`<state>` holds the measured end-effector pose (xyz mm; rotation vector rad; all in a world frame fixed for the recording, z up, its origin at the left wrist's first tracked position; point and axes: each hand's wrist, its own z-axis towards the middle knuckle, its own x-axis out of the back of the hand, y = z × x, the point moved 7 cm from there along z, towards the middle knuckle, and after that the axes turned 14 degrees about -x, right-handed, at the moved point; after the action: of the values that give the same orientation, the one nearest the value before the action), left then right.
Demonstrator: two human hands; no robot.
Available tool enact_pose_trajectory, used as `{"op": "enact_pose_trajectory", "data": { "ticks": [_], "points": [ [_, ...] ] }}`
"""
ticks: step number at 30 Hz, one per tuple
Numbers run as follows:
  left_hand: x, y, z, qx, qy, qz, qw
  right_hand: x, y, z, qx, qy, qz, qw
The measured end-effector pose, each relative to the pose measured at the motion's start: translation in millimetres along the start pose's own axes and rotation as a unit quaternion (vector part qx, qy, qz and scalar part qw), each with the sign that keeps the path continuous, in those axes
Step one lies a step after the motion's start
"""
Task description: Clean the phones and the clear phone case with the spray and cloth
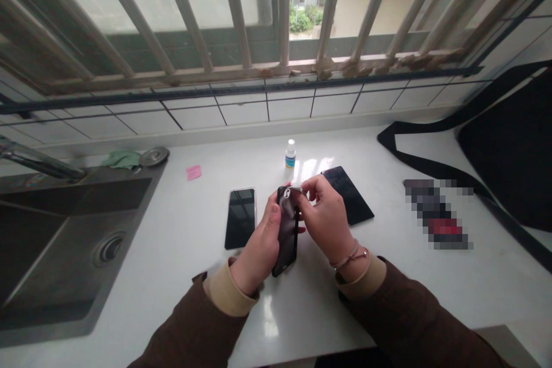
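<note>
My left hand (259,241) is wrapped round a black smartphone (284,247), held tilted above the counter with its dark screen up. Over the top end of that screen lies a thin, pale, partly see-through film (290,200) bearing a round white mark. My right hand (324,207) pinches the film's upper right corner between thumb and fingers, where it looks lifted. Beside my left hand another phone (240,218) lies flat, screen up. A dark flat tablet-like panel (351,195) rests partly behind my right hand. Beyond both hands stands a small white bottle (290,155) with a blue label.
On the left is a steel sink (142,198) with a tap (47,164), a green cloth (121,159) and a drain strainer (154,156). A pink note (194,172) lies on the white counter (172,276). A black strapped bag (509,144) and a blurred-out item (440,213) are on the right.
</note>
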<state>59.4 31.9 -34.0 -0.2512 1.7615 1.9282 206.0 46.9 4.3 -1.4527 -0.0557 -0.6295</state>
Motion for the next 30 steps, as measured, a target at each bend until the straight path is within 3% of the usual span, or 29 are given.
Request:
{"op": "enact_pose_trajectory", "data": {
  "ticks": [5,10,17,20,22,26,30],
  "points": [
    [4.1,8,1,-0.037,0.024,0.005,0.999,-7,11,4,-0.06,-0.038,0.018,0.997],
    [19.6,14,5,-0.09,0.072,0.045,0.992,-23,12,0,-0.085,-0.129,0.029,0.987],
    [37.9,33,9,-0.145,0.182,-0.003,0.973,-53,18,-17,-0.076,-0.276,-0.04,0.957],
    [39.5,41,10,-0.156,0.221,-0.014,0.963,-56,15,-19,-0.032,-0.291,-0.046,0.955],
    [37.9,40,12,-0.136,0.225,-0.035,0.964,-54,5,-19,0.038,-0.291,-0.042,0.955],
    [32.0,24,11,-0.024,0.201,-0.081,0.976,-50,-20,-33,0.204,-0.322,-0.016,0.924],
    [25.2,10,7,0.056,0.166,-0.095,0.98,-46,-29,-41,0.262,-0.28,-0.011,0.923]
  ]
}}
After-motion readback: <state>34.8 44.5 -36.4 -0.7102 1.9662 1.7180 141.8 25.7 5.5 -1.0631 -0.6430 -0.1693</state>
